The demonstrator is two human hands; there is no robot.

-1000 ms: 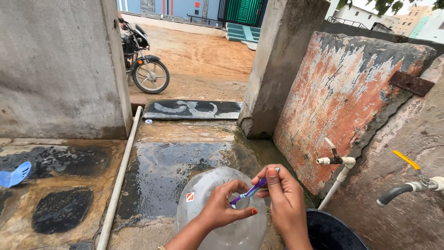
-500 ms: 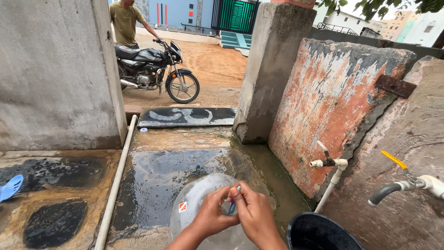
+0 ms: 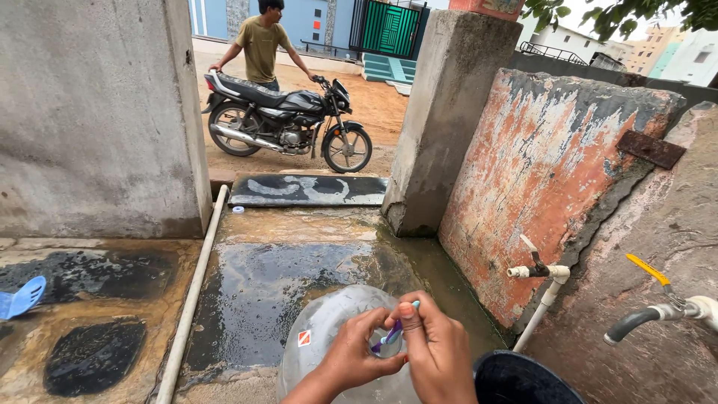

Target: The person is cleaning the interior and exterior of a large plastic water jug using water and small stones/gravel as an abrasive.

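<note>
At the bottom centre of the frame, the left hand (image 3: pixel 359 353) and right hand (image 3: pixel 437 352) meet over the mouth of a big clear water jug (image 3: pixel 329 337). Both hands' fingers are curled and pressed together, pinching a small blue and purple cap (image 3: pixel 393 333) at the jug's top. Half a second ago the hands sat lower; now more of the jug shows, and the motorbike (image 3: pixel 288 120) with a person (image 3: pixel 262 41) behind it stands fuller in the upper left. A small square red and white label (image 3: pixel 304 338) sits on the jug's left shoulder.
</note>
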